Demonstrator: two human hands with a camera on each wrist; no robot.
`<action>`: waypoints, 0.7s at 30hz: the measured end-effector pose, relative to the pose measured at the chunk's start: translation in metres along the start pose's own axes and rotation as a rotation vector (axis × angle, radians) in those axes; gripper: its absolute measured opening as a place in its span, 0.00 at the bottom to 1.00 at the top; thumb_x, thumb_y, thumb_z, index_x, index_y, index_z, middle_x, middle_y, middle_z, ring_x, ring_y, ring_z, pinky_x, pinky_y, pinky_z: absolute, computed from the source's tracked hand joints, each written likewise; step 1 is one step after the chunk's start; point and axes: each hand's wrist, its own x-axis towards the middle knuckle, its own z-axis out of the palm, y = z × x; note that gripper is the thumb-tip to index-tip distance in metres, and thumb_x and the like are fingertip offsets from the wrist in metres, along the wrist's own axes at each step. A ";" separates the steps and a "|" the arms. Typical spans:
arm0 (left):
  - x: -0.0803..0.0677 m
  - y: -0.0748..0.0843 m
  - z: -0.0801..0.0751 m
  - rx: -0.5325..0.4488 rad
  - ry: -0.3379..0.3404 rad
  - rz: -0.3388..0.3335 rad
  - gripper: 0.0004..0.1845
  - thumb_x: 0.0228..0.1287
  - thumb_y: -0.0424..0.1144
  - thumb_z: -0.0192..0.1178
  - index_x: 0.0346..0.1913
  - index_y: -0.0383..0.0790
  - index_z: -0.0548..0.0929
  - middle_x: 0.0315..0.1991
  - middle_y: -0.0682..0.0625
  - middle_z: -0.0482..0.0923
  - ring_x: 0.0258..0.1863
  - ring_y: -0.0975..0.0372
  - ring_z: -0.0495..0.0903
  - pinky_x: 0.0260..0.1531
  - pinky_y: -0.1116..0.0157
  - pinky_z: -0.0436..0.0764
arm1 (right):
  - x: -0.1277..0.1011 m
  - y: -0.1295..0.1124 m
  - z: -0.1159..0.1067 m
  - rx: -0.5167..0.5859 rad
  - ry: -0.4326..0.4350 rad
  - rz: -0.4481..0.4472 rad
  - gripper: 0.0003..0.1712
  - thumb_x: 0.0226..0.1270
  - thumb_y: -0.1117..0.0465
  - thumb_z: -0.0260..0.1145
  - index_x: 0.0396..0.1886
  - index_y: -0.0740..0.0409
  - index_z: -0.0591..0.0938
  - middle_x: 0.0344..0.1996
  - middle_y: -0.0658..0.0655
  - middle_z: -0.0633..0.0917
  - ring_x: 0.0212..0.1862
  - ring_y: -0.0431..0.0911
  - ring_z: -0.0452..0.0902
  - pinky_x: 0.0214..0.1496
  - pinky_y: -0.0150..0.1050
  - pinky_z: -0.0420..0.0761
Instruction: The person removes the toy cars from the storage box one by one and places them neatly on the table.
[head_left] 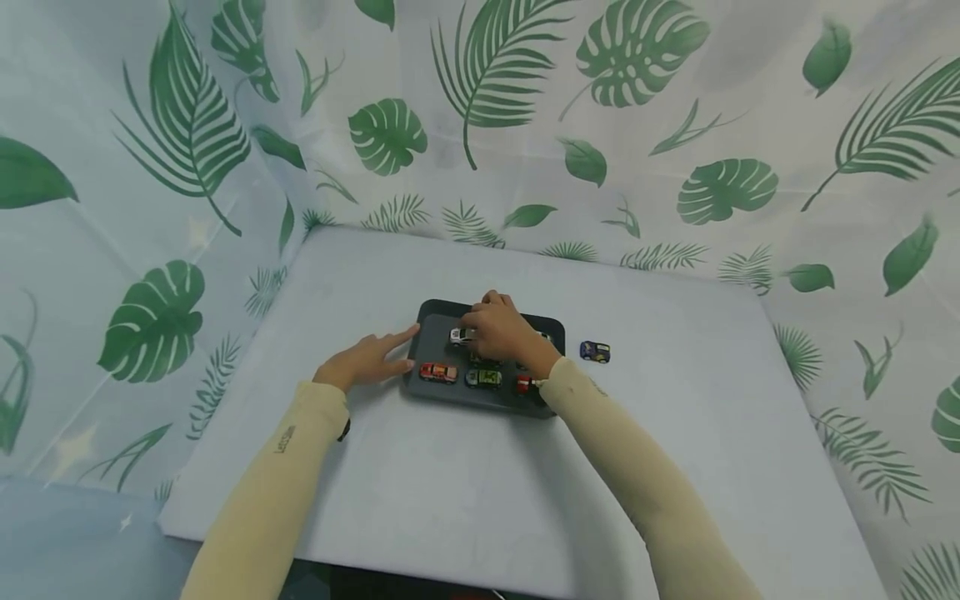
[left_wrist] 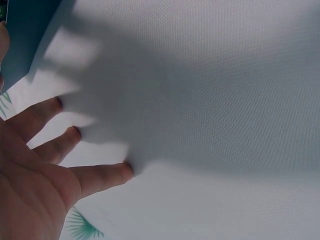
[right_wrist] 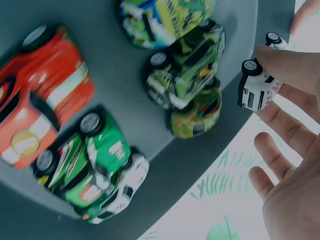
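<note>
Leaf-print curtains enclose a pale table (head_left: 450, 483). Left hand (head_left: 365, 360) lies flat, fingers straight, steadying the dark tray (head_left: 431, 333). Right hand (head_left: 501, 329) pinches a white toy car (right_wrist: 256, 89) at the tray's far-left corner. Risk: its wrist could nudge the crowded neighbouring cars out of place.

Soft, even, cool light, a blurred hand shadow on the cloth, close toy cars out of focus, wide-angle bending at edges

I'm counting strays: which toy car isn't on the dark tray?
The dark blue car. It alone sits on the white table, right of the tray; all the other cars in view sit on the tray.
</note>
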 end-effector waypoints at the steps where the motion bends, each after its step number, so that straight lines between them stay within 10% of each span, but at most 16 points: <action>1: 0.000 0.000 0.001 -0.003 -0.001 -0.002 0.40 0.84 0.59 0.55 0.89 0.64 0.48 0.86 0.37 0.48 0.84 0.35 0.41 0.77 0.31 0.49 | -0.002 0.001 -0.001 -0.006 0.007 -0.002 0.16 0.76 0.57 0.72 0.60 0.52 0.90 0.53 0.56 0.88 0.63 0.61 0.73 0.70 0.63 0.69; 21: -0.005 0.001 0.000 0.024 0.038 0.068 0.40 0.84 0.57 0.55 0.89 0.59 0.50 0.85 0.36 0.54 0.83 0.37 0.52 0.77 0.35 0.56 | -0.047 0.031 -0.010 0.043 0.105 -0.001 0.16 0.69 0.60 0.77 0.56 0.56 0.91 0.47 0.58 0.89 0.64 0.67 0.73 0.68 0.69 0.69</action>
